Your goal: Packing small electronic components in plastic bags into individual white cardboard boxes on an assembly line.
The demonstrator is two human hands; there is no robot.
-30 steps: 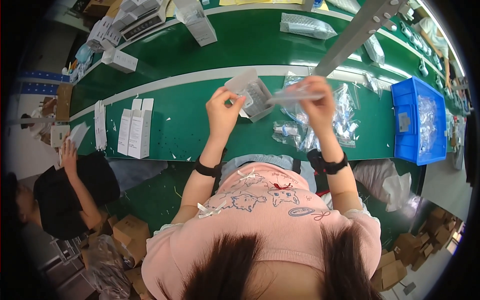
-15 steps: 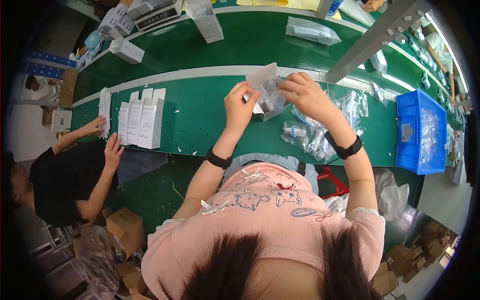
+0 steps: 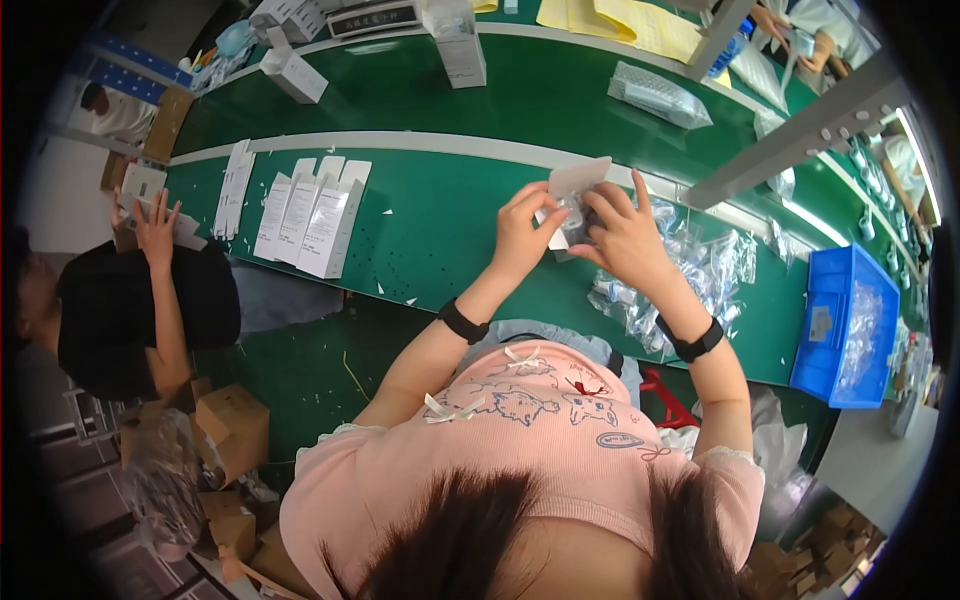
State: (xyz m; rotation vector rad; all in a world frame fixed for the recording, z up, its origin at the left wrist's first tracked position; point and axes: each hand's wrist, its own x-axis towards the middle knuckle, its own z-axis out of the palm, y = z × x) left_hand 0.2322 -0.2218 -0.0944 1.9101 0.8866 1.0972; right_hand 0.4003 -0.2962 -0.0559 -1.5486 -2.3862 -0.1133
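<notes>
A small white box (image 3: 580,178) with its flap raised is held over the bench in front of me. My left hand (image 3: 525,228) is closed on the box's left side, thumb near the opening. My right hand (image 3: 632,238) is at its right side, with bent fingers at the opening, the thumb below and one finger pointing up. Some clear plastic shows at the box's mouth; what is inside is mostly hidden by my fingers. Just right of my right hand lies a pile of clear plastic bags (image 3: 700,270) with small parts in them.
Several white boxes (image 3: 322,225) stand at left on the green bench (image 3: 430,220), with flat cartons (image 3: 235,190) beside them. A co-worker (image 3: 150,300) sits at left. A blue bin (image 3: 825,325) stands at right; a metal post (image 3: 780,140) rises beyond my right hand.
My right hand has shifted from the clear plastic at the box's top to its opening and side, one finger now raised. The co-worker's hands have moved back from the flat cartons.
</notes>
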